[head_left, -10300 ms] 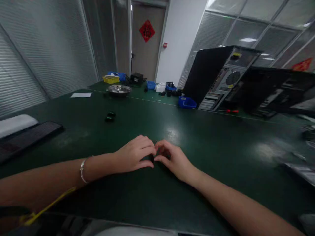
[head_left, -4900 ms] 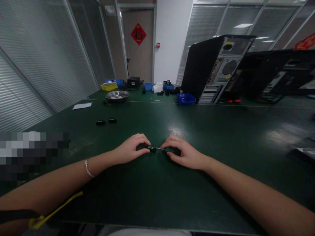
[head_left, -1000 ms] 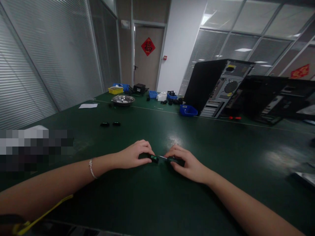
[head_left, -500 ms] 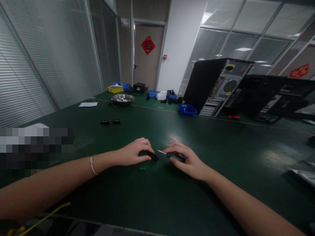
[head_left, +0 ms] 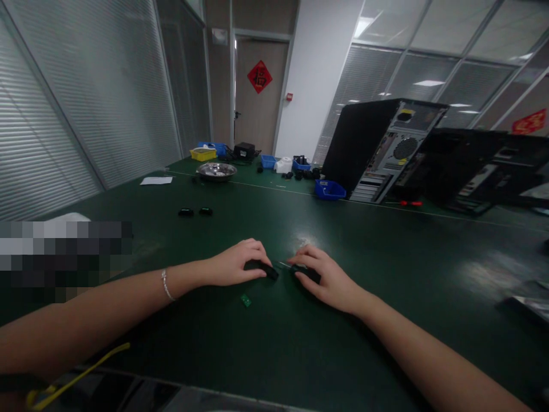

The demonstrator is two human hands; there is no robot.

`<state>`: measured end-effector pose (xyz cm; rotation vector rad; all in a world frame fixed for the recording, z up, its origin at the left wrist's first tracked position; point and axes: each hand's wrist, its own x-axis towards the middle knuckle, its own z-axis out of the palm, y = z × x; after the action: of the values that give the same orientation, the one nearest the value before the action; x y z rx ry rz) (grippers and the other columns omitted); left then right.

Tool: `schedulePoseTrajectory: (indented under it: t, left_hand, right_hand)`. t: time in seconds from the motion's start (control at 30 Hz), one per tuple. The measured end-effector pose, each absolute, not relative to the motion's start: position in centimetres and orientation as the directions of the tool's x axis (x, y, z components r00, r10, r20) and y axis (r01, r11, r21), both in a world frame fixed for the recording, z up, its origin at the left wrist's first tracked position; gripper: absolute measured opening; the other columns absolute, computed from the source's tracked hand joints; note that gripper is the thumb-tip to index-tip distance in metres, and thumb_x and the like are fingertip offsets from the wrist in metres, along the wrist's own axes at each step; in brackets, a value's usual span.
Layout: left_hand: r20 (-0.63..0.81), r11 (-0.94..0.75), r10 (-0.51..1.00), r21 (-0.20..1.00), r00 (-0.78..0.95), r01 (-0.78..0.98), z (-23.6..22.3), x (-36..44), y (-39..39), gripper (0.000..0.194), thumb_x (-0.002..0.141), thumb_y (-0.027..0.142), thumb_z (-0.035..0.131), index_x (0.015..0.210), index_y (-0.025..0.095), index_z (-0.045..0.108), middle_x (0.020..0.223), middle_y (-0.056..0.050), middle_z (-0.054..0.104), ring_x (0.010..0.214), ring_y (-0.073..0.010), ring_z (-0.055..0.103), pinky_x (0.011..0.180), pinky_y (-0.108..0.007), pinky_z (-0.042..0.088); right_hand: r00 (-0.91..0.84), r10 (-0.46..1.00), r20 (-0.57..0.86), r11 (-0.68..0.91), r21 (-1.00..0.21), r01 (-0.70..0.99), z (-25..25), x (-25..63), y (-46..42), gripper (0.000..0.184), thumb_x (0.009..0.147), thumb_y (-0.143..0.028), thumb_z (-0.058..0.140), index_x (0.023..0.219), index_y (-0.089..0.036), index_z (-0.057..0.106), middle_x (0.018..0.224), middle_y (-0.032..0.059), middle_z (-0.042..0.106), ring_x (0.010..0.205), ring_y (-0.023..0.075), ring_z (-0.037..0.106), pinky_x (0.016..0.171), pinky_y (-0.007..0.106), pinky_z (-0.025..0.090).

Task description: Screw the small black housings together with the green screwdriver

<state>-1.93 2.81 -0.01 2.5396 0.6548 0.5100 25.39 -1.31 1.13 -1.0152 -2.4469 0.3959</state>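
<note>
My left hand [head_left: 240, 264] pinches a small black plastic casing [head_left: 271, 272] between thumb and fingers, low over the table. Facing it, my right hand [head_left: 328, 280] is closed around the dark handle of a screwdriver [head_left: 307, 273]. The thin metal shaft points left at the casing; whether the tip touches it I cannot tell. Just in front of my left hand, a small green circuit board [head_left: 246, 300] lies on the green tabletop [head_left: 274, 349]. Farther off to the left, two small black casings [head_left: 186, 212] rest side by side.
A computer tower [head_left: 381, 151] stands at the back right beside a blue bin [head_left: 329, 190]. At the back left are a metal bowl [head_left: 217, 171], a yellow tray [head_left: 203, 154] and white paper [head_left: 156, 181]. A red-handled tool [head_left: 410, 203] lies right of the tower. A yellow strap [head_left: 92, 372] crosses the near edge.
The circuit board now lies slightly nearer to me and turned, with its face showing more. My right hand has brought the screwdriver a little closer to the black casing. The view has shifted slightly.
</note>
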Motion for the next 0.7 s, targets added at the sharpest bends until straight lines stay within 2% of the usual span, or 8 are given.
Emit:
schedulePoseTrajectory:
  t: [0.1,0.17,0.27,0.4,0.6,0.7]
  left_hand:
    - [0.25,-0.79,0.519,0.507,0.818,0.346,0.0,-1.8,2.8,0.02,0.092,0.027,0.062,0.111,0.022,0.067,0.104,-0.006,0.06,0.102,-0.0213,0.054,0.088,-0.031,0.043]
    - [0.264,-0.799,0.511,0.497,0.818,0.339,0.0,-1.7,2.8,0.018,0.09,0.025,0.063,0.107,0.02,0.068,0.102,-0.006,0.061,0.101,-0.0215,0.054,0.088,-0.031,0.043]
    - [0.275,-0.8,0.514,0.494,0.812,0.34,-0.1,-1.7,2.8,0.018,0.089,0.021,0.062,0.106,0.018,0.067,0.102,-0.007,0.061,0.1,-0.0216,0.054,0.089,-0.032,0.043]
    - [0.275,-0.799,0.518,0.495,0.81,0.342,-0.3,-1.7,3.0,0.019,0.091,0.023,0.06,0.107,0.021,0.068,0.103,-0.006,0.061,0.101,-0.0219,0.054,0.09,-0.033,0.043]
    - [0.279,-0.798,0.525,0.491,0.804,0.35,-0.3,-1.7,2.8,0.017,0.09,0.024,0.06,0.106,0.019,0.067,0.101,-0.006,0.06,0.098,-0.0213,0.054,0.088,-0.033,0.044]
    - [0.286,-0.803,0.523,0.482,0.803,0.351,-0.1,-1.7,2.7,0.012,0.088,0.025,0.062,0.096,0.017,0.066,0.095,-0.006,0.06,0.093,-0.0212,0.053,0.086,-0.033,0.044]
  right_hand:
    - [-0.575,0.685,0.448,0.727,-0.359,0.585,1.2,24.1,-1.9,0.026,0.091,-0.018,0.055,0.116,-0.022,0.063,0.112,0.0114,0.057,0.104,0.0266,0.055,0.09,0.044,0.046]
    - [-0.626,0.613,0.481,0.789,-0.34,0.511,1.3,22.7,-2.7,0.025,0.093,-0.017,0.052,0.115,-0.022,0.062,0.107,0.0108,0.06,0.1,0.0248,0.056,0.086,0.041,0.047]
    - [-0.771,0.513,0.377,0.854,-0.316,0.414,1.3,20.2,-4.1,0.026,0.095,-0.017,0.05,0.119,-0.022,0.06,0.111,0.0094,0.064,0.102,0.0233,0.057,0.09,0.041,0.045]
    - [-0.839,0.458,0.293,0.88,-0.281,0.383,0.9,17.8,-5.0,0.029,0.098,-0.02,0.048,0.126,-0.019,0.057,0.119,0.0106,0.064,0.115,0.0238,0.053,0.1,0.04,0.042]
    - [-0.865,0.423,0.269,0.904,-0.192,0.382,0.5,17.2,-5.0,0.026,0.101,-0.019,0.042,0.114,-0.015,0.065,0.107,0.0108,0.067,0.1,0.0218,0.059,0.093,0.034,0.048]
    - [-0.839,0.451,0.303,0.885,-0.275,0.377,0.7,17.9,-4.9,0.026,0.101,-0.018,0.041,0.113,-0.015,0.064,0.1,0.0108,0.068,0.094,0.0211,0.061,0.089,0.034,0.05]
